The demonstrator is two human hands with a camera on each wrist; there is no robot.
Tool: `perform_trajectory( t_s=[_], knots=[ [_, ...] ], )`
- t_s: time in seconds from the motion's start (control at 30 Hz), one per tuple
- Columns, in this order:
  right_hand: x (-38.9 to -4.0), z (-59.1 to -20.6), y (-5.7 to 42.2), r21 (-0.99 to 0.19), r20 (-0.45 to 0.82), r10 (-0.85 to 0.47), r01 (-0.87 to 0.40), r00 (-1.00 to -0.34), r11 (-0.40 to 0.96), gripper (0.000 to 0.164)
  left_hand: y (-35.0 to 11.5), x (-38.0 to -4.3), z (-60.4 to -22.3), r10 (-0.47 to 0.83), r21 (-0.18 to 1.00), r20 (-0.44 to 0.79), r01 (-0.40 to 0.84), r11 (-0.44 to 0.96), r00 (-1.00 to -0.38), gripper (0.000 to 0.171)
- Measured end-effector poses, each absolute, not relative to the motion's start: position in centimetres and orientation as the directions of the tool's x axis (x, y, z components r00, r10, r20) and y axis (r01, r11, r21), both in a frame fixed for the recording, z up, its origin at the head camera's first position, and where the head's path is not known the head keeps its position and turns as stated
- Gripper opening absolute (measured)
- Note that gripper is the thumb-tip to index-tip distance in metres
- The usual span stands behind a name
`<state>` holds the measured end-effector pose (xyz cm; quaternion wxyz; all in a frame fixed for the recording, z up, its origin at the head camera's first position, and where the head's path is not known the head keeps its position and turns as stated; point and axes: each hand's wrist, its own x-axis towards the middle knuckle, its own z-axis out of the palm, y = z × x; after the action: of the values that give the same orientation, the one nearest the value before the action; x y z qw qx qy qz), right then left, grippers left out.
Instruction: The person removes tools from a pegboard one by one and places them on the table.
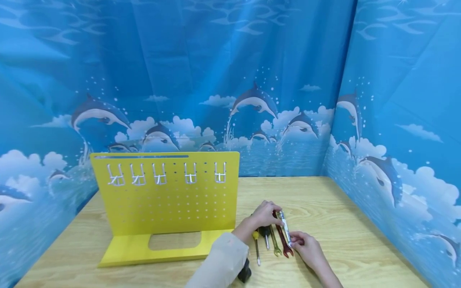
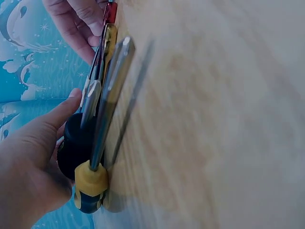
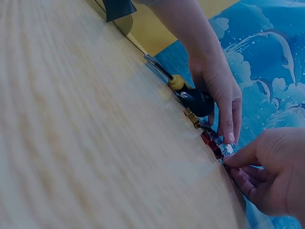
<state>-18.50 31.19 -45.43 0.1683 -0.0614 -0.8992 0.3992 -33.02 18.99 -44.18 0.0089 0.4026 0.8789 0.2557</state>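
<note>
A silver wrench (image 1: 285, 229) lies between my two hands at the right end of a row of tools. My left hand (image 1: 265, 214) reaches over the tools and holds its far part. At the near end, my right hand (image 1: 307, 249) pinches it between thumb and fingers. Just left of it are a red wrench (image 1: 283, 241) and a gold-green wrench (image 1: 275, 242), open ends toward me. Beyond these lie a black-handled screwdriver (image 1: 265, 232) and a yellow-and-black screwdriver (image 2: 90, 181). The left fingertips are partly hidden in the left wrist view.
A yellow pegboard stand (image 1: 173, 208) with several metal hooks (image 1: 159, 175) stands left of the tools on the wooden table (image 1: 345, 224). A black object (image 1: 245, 272) sits partly behind the left sleeve. Blue dolphin-print curtains (image 1: 201, 80) enclose the back and right side.
</note>
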Motion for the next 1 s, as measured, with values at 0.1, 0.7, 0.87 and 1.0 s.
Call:
perform_trajectory(
  t_s=[0.1, 0.7, 0.87, 1.0],
  knots=[
    [-18.51, -45.43, 31.19, -0.735, 0.265, 0.237, -0.037, -0.935, 0.677, 0.023, 18.95, -33.05, -44.14, 0.721, 0.428, 0.173, 0.710, 0.559, -0.671, 0.054],
    [-18.62, -45.85, 30.98, -0.738, 0.238, 0.237, -0.017, -0.942, 0.674, 0.024, 18.95, -32.55, -44.28, 0.711, 0.321, 0.116, 0.704, 0.633, -0.693, 0.054],
    [-18.72, -45.78, 31.06, -0.742, 0.234, 0.238, -0.015, -0.943, 0.670, 0.024, 18.88, -32.59, -44.12, 0.711, 0.337, 0.111, 0.700, 0.630, -0.694, 0.055],
    [-18.70, -45.71, 31.22, -0.749, 0.231, 0.244, -0.012, -0.942, 0.663, 0.025, 18.89, -32.54, -43.93, 0.714, 0.371, 0.108, 0.694, 0.617, -0.692, 0.057]
  ],
)
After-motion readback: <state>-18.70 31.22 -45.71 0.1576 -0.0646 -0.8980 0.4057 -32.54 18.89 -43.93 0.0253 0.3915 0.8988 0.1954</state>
